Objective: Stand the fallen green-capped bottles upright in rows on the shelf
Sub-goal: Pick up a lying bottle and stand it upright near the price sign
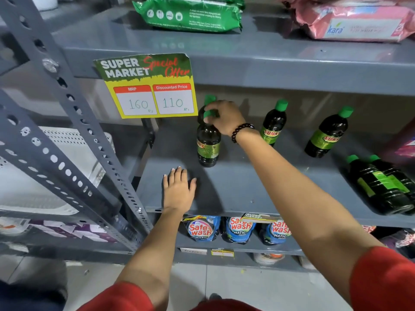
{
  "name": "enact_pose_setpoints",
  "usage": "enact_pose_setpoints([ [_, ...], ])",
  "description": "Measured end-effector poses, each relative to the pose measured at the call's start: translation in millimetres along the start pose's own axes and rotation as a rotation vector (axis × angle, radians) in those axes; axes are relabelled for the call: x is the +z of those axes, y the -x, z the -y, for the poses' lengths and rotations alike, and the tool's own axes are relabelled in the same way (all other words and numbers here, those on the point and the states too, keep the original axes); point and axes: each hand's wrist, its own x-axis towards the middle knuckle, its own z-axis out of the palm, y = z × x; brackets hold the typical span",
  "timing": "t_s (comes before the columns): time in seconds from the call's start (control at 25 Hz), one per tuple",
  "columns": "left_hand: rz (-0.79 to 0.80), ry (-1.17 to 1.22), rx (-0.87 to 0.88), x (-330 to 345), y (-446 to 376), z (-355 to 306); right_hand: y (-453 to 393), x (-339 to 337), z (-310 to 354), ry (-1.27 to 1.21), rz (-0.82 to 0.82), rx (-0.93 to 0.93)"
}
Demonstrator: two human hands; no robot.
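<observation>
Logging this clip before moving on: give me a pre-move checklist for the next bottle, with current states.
1. Right hand grips the front-left bottle at its cap: ok.
2. That bottle stands upright: ok.
3. Left hand lies flat on the shelf, holding nothing: ok.
4. Two back bottles stand upright: ok.
5. Two bottles at the right lie on their sides: not ok.
6. Another bottle behind the gripped one, only its cap showing: cannot tell.

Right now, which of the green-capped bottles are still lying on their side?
The two bottles at the shelf's front right corner, lying flat side by side. The others stand upright, including the one the right hand grips by its neck.
</observation>
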Motion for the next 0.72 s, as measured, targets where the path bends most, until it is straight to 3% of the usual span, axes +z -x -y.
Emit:
enact_pose_setpoints([
  [0.12, 0.008, -0.003, -0.001, 0.0, 0.3, 0.1, 2.4, -6.9, -0.1, -0.065, 0.093, -0.023],
  [0.36, 0.014, -0.008, 0.002, -1.6, 0.3, -0.4, 1.6, -0.3, 3.0, 0.048, 0.040, -0.044],
  [0.52, 0.012, 0.009, 0.000, -1.9, 0.3, -0.1, -2.4, -4.6, -0.5, -0.007, 0.138, -0.023],
  [0.72, 0.006, 0.014, 0.004, -1.3, 0.0, 0.0, -4.4, -4.1, -2.9, -0.008, 0.150, -0.030],
])
